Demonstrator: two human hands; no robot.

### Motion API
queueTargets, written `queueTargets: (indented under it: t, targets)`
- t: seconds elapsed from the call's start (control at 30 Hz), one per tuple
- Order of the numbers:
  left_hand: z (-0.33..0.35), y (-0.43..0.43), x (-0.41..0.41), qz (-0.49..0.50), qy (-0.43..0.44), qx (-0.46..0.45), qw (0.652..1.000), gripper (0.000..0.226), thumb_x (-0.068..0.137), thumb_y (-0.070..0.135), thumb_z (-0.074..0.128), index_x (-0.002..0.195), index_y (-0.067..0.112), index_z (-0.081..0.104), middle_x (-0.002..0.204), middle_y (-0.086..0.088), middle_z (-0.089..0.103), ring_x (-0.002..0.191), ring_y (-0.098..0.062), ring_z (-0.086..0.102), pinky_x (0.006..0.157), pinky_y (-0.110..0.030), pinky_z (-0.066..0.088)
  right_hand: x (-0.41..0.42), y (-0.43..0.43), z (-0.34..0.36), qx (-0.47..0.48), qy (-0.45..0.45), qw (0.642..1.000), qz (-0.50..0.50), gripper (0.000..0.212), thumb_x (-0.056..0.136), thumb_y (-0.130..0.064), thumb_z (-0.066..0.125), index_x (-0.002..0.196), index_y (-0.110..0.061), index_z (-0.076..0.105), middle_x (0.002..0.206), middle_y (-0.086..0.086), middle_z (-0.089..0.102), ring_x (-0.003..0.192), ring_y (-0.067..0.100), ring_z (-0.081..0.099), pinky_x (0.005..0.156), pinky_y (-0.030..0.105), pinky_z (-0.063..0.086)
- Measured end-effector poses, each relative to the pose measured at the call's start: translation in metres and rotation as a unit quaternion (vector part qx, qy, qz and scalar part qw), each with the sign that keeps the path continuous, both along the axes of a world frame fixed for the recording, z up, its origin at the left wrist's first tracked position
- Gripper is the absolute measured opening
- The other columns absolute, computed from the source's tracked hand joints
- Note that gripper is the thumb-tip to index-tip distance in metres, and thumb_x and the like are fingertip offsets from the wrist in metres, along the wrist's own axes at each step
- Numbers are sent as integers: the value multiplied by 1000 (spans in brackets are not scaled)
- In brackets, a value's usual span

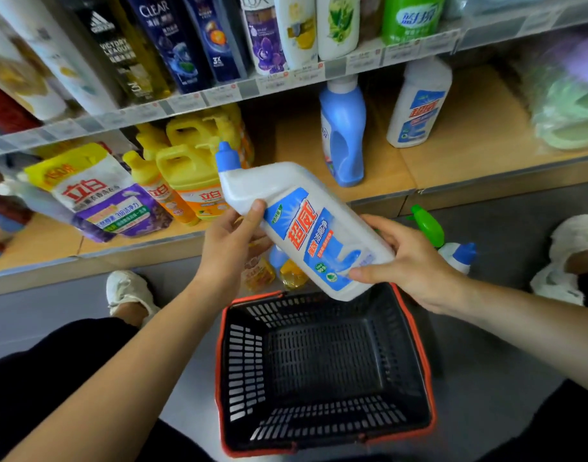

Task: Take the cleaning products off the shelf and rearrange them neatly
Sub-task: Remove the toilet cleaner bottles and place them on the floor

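I hold a white toilet-cleaner bottle [306, 225] with a blue angled cap, tilted, above a black basket [322, 371] with an orange rim. My left hand [232, 241] grips its neck end, thumb on top. My right hand [409, 261] grips its base. On the wooden lower shelf [452, 168] stand a blue detergent bottle [344, 135] and a second white cleaner bottle [419, 105]. Yellow dish-soap jugs [189, 168] and a refill pouch [99, 195] sit at the shelf's left.
Several bottles lie on the grey floor beyond the basket: a green-capped one [426, 225], a white blue-capped one [459, 255], yellow ones [286, 275]. The upper shelf carries shampoo bottles [186, 41]. Bagged green sponges [566, 105] sit at right. My shoe [129, 291] is left of the basket.
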State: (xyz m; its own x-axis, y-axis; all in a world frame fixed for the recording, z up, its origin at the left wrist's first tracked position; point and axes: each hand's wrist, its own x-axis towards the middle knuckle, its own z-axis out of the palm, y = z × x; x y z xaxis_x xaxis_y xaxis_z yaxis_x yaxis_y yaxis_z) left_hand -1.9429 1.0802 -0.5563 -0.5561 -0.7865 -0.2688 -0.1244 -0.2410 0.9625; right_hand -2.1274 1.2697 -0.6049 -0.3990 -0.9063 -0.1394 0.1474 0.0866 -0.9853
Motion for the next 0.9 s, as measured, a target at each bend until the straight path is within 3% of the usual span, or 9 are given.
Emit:
queueTargets:
  t: [0.1, 0.2, 0.3, 0.37, 0.4, 0.53, 0.7, 0.8, 0.9]
  targets:
    - [-7, -8, 9, 39, -136, -103, 985, 36, 90, 45, 73, 84, 10, 77, 79, -9, 78, 75, -26, 74, 77, -42, 62, -11, 0, 12, -18, 62, 997, -31, 67, 60, -24, 92, 122, -31, 67, 112, 2, 75, 104, 18, 72, 74, 37, 61]
    - [-7, -6, 15, 30, -174, -339, 924, 31, 83, 49, 79, 69, 21, 73, 67, 6, 73, 65, -17, 70, 69, -45, 59, -22, 0, 22, -4, 125, 990, -59, 70, 54, -29, 91, 120, -32, 69, 107, -6, 75, 99, 9, 72, 73, 26, 59]
    - [6, -3, 9, -95, -111, -584, 799, 39, 81, 53, 80, 101, 19, 74, 100, 7, 72, 88, -17, 66, 77, -40, 53, -24, -1, 28, 22, 167, 984, -58, 76, 49, -35, 89, 121, -36, 68, 111, -11, 74, 104, 9, 70, 86, 37, 60]
    - [8, 3, 5, -198, -107, -652, 725, 68, 79, 62, 78, 126, 14, 68, 126, -1, 66, 110, -27, 62, 92, -42, 47, -20, -1, 34, 27, 198, 979, -31, 74, 49, -35, 88, 120, -40, 68, 113, -14, 72, 106, 11, 69, 90, 41, 59]
    - [7, 7, 4, -236, -120, -652, 710, 78, 77, 65, 78, 134, 14, 63, 133, -3, 63, 116, -29, 61, 96, -45, 47, -17, -1, 37, 28, 208, 978, -16, 72, 50, -33, 88, 119, -41, 68, 113, -15, 72, 105, 11, 69, 89, 42, 59]
    - [-5, 24, 10, -312, -178, -551, 753, 96, 68, 59, 87, 146, 18, 51, 133, 0, 65, 117, -24, 64, 91, -45, 53, -1, 2, 44, 25, 223, 974, 41, 68, 57, -18, 92, 114, -46, 68, 115, -21, 69, 107, 7, 67, 87, 34, 60]
    - [-20, 35, 16, -348, -154, -459, 803, 83, 66, 55, 90, 134, 21, 57, 107, 4, 69, 89, -20, 65, 73, -44, 53, 11, 7, 50, 8, 258, 962, 87, 66, 62, -20, 94, 119, -37, 66, 112, -24, 66, 105, 3, 65, 78, 10, 47]
    - [-25, 42, 15, -326, -148, -433, 827, 77, 64, 57, 89, 125, 22, 60, 99, 6, 68, 84, -19, 64, 69, -45, 53, 10, 10, 53, -10, 269, 960, 84, 70, 64, -19, 95, 126, -32, 64, 118, -22, 65, 113, 6, 62, 86, 13, 48]
    - [-27, 43, 15, -287, -140, -407, 856, 75, 62, 57, 89, 122, 23, 62, 97, 8, 68, 84, -17, 64, 69, -45, 53, 10, 9, 57, -41, 294, 952, 74, 75, 68, -26, 93, 136, -29, 60, 136, -17, 60, 131, 7, 53, 107, 27, 45]
